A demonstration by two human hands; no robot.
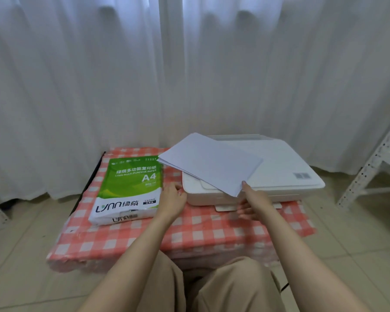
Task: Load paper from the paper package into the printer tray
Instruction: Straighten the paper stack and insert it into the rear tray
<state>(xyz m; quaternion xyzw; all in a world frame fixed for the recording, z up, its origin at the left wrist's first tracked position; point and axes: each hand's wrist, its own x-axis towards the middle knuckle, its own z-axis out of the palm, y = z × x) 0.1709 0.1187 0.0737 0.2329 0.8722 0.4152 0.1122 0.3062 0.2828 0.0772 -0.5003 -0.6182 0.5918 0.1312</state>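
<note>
My right hand (253,200) is clamped on the near corner of a thin sheaf of paper (212,163), thumb on top and fingers beneath. The sheaf lies slanted across the lid of the printer (284,167), its far corner overhanging toward the paper package (128,188). My left hand (172,198) holds nothing; its fingers are loosely curled between package and printer.

Handling, as I judge it: the sheets are light, limp and smooth-faced. Held by one corner they will likely droop and fan; edges already show slight offset at the left. A two-handed hold on opposite long edges would be sounder.

The printer is hard white plastic, flat-topped with rounded corners. The package is a glossy green-and-white wrapper, slightly crumpled at its near end. Both rest on a red-and-white checked cloth (189,233).
</note>
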